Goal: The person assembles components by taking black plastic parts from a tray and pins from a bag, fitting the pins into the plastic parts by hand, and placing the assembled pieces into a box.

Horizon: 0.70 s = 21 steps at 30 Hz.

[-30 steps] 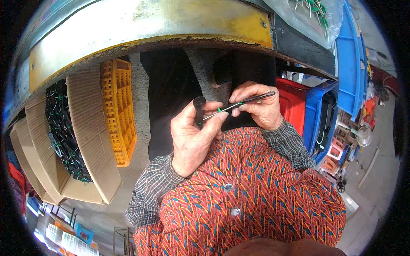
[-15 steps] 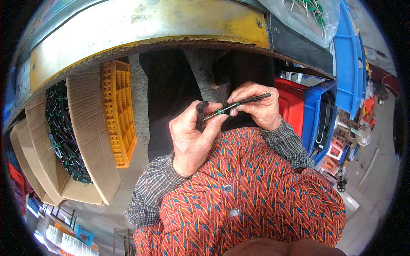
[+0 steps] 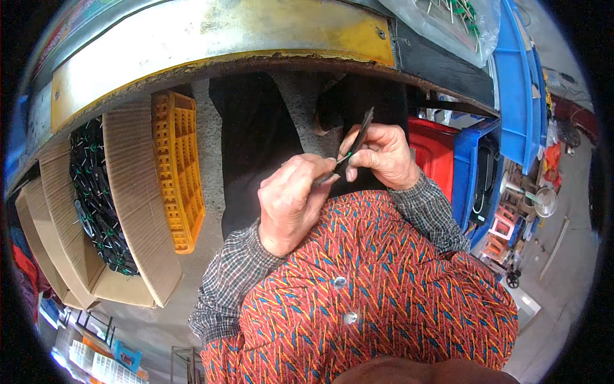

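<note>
My right hand (image 3: pixel 387 159) pinches a slim black plastic piece (image 3: pixel 365 125), which points up and away from me at a steep tilt. A small green fitting (image 3: pixel 349 154) shows on it beside the right thumb. Close by on the left, my left hand (image 3: pixel 288 200) is closed with its fingertips on a dark end (image 3: pixel 325 179). The fingers cover most of that end, so I cannot tell whether it joins the piece in the right hand. Both hands are held above my lap, over a red patterned apron (image 3: pixel 384 269).
A metal-faced bench edge (image 3: pixel 217 32) crosses ahead. On it lies a clear bag (image 3: pixel 441 32) with green-ended pins. At left stand a cardboard box (image 3: pixel 137 205) of similar black pieces (image 3: pixel 99 198) and a yellow crate (image 3: pixel 176 173). Red (image 3: pixel 432 153) and blue bins (image 3: pixel 470 179) stand at right.
The black piece has swung from nearly level to steeply upright in my right hand. My left hand has turned over, its back now showing and its fingers curled in.
</note>
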Each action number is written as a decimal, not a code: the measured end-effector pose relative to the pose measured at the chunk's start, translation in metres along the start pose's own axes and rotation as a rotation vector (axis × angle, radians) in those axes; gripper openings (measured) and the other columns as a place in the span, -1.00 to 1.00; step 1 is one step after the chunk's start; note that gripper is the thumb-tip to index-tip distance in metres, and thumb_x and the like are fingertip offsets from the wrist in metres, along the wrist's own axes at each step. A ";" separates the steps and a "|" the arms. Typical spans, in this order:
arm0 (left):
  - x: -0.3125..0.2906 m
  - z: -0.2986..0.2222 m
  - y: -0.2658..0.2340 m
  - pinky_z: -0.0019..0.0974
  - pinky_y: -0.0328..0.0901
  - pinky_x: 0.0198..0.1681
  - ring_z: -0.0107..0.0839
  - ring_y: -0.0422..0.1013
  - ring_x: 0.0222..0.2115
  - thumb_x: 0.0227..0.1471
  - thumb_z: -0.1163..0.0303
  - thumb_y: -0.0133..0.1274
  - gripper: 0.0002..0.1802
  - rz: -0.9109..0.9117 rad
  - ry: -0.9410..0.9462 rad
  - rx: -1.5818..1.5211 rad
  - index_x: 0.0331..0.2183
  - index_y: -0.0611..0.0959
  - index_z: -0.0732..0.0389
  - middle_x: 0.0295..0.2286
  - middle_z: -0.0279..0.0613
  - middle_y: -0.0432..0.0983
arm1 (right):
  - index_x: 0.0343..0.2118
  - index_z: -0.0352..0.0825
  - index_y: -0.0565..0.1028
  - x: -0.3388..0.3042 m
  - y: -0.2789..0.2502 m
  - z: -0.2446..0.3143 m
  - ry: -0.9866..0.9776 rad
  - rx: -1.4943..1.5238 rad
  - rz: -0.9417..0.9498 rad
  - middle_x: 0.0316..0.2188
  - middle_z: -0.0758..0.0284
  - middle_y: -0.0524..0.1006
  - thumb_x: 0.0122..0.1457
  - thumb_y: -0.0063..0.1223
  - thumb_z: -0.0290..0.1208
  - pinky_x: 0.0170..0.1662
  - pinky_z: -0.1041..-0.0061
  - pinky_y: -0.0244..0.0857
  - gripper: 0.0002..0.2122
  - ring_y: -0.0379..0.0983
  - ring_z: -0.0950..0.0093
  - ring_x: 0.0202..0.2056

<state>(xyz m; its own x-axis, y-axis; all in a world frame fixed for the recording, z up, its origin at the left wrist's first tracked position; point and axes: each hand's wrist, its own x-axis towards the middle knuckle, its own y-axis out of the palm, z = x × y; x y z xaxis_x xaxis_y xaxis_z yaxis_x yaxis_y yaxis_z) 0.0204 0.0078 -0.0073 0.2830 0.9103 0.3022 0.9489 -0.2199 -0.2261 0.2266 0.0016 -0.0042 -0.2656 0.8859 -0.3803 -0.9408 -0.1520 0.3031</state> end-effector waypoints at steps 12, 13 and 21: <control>-0.005 0.005 -0.003 -0.38 0.37 -0.32 -0.35 0.50 -0.40 -0.22 0.67 0.20 -0.77 0.045 -0.162 -0.158 -0.38 0.60 0.32 -0.44 -0.11 0.55 | 0.00 -0.39 0.21 0.000 0.008 0.009 0.097 0.062 -0.049 -0.47 0.23 0.50 0.04 0.13 -0.61 -0.47 0.56 0.41 -0.54 0.49 0.52 -0.56; -0.006 0.005 -0.003 -0.40 0.37 -0.34 -0.40 0.49 -0.42 -0.18 0.66 0.19 -0.78 0.032 -0.217 -0.202 -0.36 0.60 0.32 -0.45 -0.15 0.55 | 0.04 -0.37 0.15 0.000 0.007 0.008 0.098 0.020 -0.061 -0.45 0.21 0.50 0.03 0.13 -0.63 -0.46 0.55 0.42 -0.47 0.50 0.51 -0.55; -0.006 -0.002 -0.004 -0.55 0.34 -0.45 -0.61 0.42 -0.54 -0.03 0.61 0.14 -0.81 -0.008 -0.548 -0.590 -0.28 0.57 0.36 -0.46 -0.28 0.51 | -0.07 -0.39 0.40 -0.004 0.005 0.015 -0.198 -0.398 -0.062 -0.35 0.26 0.52 0.02 0.11 -0.65 -0.35 0.60 0.40 -0.64 0.50 0.55 -0.42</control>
<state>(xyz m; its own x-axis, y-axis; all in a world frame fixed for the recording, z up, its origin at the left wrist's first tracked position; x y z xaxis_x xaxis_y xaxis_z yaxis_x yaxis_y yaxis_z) 0.0148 0.0023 -0.0062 0.3123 0.9216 -0.2303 0.9112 -0.2221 0.3471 0.2260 0.0038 0.0126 -0.1969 0.9597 -0.2007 -0.9718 -0.2181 -0.0895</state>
